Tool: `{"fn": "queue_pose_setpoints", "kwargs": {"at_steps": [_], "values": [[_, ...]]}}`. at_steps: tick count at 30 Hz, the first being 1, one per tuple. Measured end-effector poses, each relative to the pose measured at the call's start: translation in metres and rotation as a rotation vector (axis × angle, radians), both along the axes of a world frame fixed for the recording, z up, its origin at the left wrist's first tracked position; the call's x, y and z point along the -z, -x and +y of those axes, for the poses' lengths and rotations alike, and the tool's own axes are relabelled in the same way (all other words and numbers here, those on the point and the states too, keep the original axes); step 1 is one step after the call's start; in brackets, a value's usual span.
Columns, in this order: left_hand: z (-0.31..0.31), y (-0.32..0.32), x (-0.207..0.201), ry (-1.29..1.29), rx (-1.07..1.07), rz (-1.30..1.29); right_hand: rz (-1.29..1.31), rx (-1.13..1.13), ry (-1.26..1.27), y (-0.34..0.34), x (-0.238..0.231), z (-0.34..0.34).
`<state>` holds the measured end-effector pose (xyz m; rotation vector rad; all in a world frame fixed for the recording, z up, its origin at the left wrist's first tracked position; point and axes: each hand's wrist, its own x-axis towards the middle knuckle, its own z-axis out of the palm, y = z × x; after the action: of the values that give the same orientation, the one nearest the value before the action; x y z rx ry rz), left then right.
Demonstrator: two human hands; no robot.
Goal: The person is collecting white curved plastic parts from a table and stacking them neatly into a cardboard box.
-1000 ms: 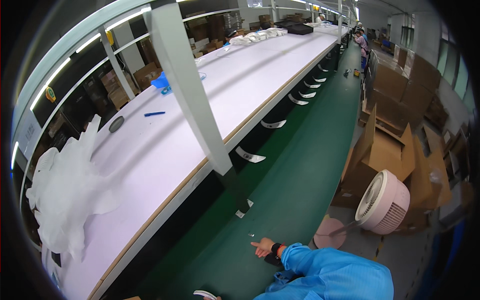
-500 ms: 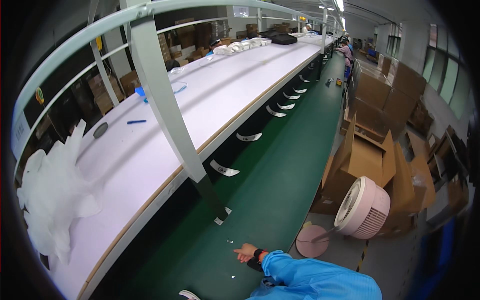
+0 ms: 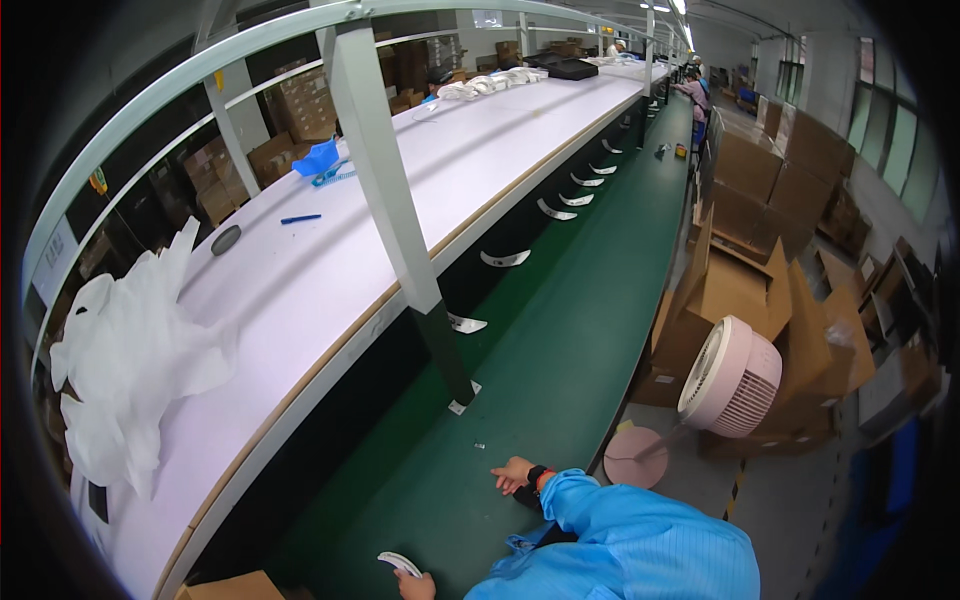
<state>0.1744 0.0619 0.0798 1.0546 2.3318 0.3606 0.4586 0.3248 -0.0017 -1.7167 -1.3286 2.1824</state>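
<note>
My left hand (image 3: 417,586) is at the lower edge, closed on one end of a white curved strip (image 3: 400,564). The strip's free end points up and left over the green conveyor belt (image 3: 560,330). Farther right, my right hand (image 3: 514,475) is low over the belt, its fingers partly stretched out toward the left, with no object visible in them. A dark band circles that wrist below the blue sleeve (image 3: 590,500). A tiny pale piece (image 3: 479,446) lies on the belt just beyond the right fingers.
More white curved strips (image 3: 505,259) lie along the belt's left side. A grey post (image 3: 385,170) rises beside the white table (image 3: 300,290). White wrapping (image 3: 130,360) is on the table. Right of the belt stand a pink fan (image 3: 730,380) and cardboard boxes (image 3: 740,300).
My left hand has come into view at the lower edge with the curved strip, of which only an end showed before. The whole view has shifted slightly. My right hand keeps its pose.
</note>
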Motion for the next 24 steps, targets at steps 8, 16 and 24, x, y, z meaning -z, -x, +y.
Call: {"fn": "queue_pose_setpoints", "kwargs": {"at_steps": [8, 16, 24], "values": [[-0.009, 0.01, -0.002, -0.056, -0.062, -0.14, 0.078, -0.101, 0.076, -0.003, -0.008, -0.011], [-0.002, -0.002, -0.023, -0.067, -0.043, -0.078, 0.065, -0.121, 0.055, -0.007, -0.001, -0.009], [0.0, -0.006, -0.017, -0.067, -0.112, -0.077, 0.024, -0.151, 0.073, -0.003, -0.002, -0.008]]}}
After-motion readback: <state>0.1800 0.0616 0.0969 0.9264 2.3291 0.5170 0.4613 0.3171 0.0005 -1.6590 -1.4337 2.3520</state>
